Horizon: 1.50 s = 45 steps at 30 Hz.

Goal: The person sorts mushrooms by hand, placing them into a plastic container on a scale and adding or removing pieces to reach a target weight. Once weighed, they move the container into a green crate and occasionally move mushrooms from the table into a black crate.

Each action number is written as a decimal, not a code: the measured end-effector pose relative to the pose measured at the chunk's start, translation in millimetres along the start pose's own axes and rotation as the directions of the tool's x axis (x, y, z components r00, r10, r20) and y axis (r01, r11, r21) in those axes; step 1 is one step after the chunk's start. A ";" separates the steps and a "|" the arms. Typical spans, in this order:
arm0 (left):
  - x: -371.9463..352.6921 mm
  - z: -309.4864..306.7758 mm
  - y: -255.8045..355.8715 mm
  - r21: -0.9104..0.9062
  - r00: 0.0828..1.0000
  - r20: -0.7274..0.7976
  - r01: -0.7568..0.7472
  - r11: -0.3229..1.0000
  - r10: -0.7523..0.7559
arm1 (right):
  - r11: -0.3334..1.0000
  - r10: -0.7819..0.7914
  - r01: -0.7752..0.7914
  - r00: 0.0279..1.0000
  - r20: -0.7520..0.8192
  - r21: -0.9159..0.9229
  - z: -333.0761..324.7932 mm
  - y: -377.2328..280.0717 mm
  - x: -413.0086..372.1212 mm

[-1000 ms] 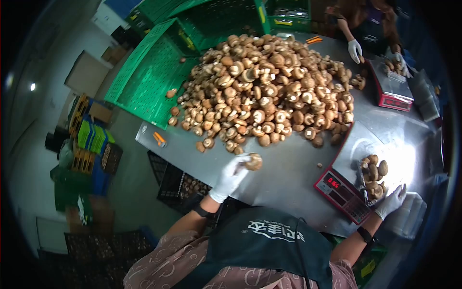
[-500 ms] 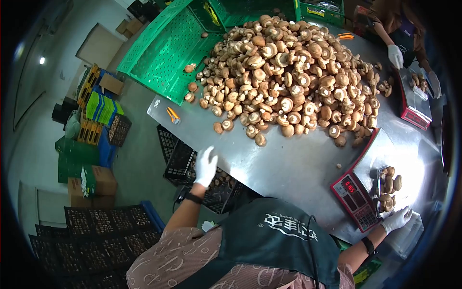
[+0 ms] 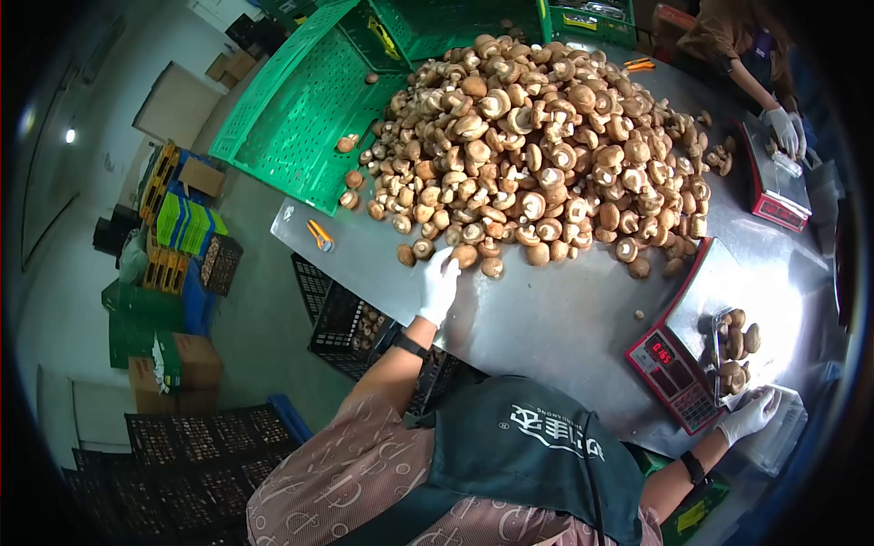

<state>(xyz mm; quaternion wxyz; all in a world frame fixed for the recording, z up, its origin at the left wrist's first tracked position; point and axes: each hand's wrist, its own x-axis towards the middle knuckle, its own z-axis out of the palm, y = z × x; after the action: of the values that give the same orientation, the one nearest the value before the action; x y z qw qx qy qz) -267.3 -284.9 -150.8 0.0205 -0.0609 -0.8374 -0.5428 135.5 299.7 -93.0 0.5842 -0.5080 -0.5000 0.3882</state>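
Mushrooms (image 3: 546, 155) adjoin crate (image 3: 273, 136); left grip (image 3: 440, 288) touches one, right grip (image 3: 751, 415) beside tray (image 3: 716, 358), closures unclear.

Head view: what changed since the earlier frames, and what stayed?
The left hand let go of one mushroom, swung left to the table's edge, then moved forward-right to another mushroom at the pile's near edge; its grip is unclear. The co-worker's hands came together over their scale. The right hand stays by the tray; the nearer scale still reads 0.165.

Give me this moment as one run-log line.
Left hand: at shiitake mushroom, near edge of pile | Right hand: beside plastic tray | Digital scale: under tray, display lit
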 end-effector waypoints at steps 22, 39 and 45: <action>-55.2 182.7 266.3 -0.519 0.425 0.633 -0.387 0.762 0.647 | 0.980 0.018 0.035 0.966 0.259 -0.197 17.7 -1.8 -5.2; -79.6 277.8 308.5 -0.390 0.394 0.867 0.156 0.908 0.305 | 0.984 0.088 -0.048 0.968 0.236 -0.169 22.3 -9.5 -7.5; -91.1 321.9 311.8 -0.429 0.316 0.688 -0.549 0.717 0.653 | 0.944 0.142 -0.067 0.966 0.217 -0.323 25.1 -26.6 -10.7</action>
<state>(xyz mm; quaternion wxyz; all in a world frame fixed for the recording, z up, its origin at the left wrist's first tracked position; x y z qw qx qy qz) -128.0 127.0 -9.2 -0.1635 -0.6066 -0.6328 -0.4526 107.3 289.8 -69.4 0.4107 -0.5702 -0.5935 0.3923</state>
